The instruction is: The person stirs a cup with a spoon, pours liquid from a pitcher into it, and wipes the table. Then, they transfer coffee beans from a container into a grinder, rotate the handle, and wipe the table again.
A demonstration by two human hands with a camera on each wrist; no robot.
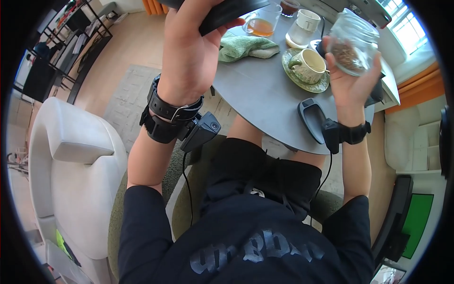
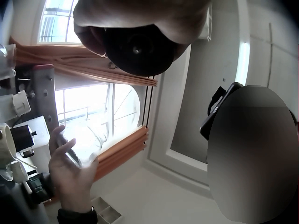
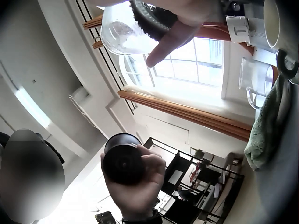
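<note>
Raised at the top of the head view, my left hand [image 1: 191, 61] grips a black round thing [image 1: 231, 15] with a smooth side. The right wrist view shows it as a short black cylinder [image 3: 124, 163] with a flat round face and fingers wrapped about it; I cannot tell what kind of thing it is. Over the table's right side, my right hand [image 1: 353, 87] holds a clear glass jar [image 1: 364, 33] from below, fingers and thumb on either side. Dark brown dried bits [image 1: 347, 56] lie in the jar's lower part.
On the grey table [image 1: 265, 94] stand a patterned cup [image 1: 309, 64] on a green saucer [image 1: 323, 87], a glass mug of amber liquid [image 1: 261, 27] and a cream-topped glass vessel [image 1: 301, 31]. A green cloth [image 1: 246, 49] and a dark oval holder [image 1: 309, 118] lie nearer me.
</note>
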